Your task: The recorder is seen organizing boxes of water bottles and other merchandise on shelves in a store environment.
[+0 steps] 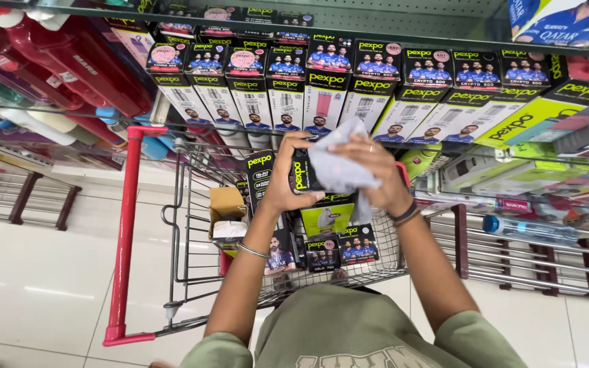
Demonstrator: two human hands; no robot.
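Note:
My left hand (286,178) grips a black box with yellow-green lettering (300,174), held upright above a wire shopping cart (192,204). Against the box's front my right hand (376,170) presses a pale grey cloth (335,163). Both hands are level with the cart's far end, in front of a shelf. More boxes of the same kind (339,249) stand and lie inside the cart, some black, some yellow-green. A brown cardboard box (226,204) sits in the cart's left side.
Rows of matching black and white boxes (349,88) fill the shelf ahead. Red bottles (69,61) hang at the upper left. The cart's red handle bar (127,232) runs down the left. Low metal racks (526,259) stand on the white tiled floor at both sides.

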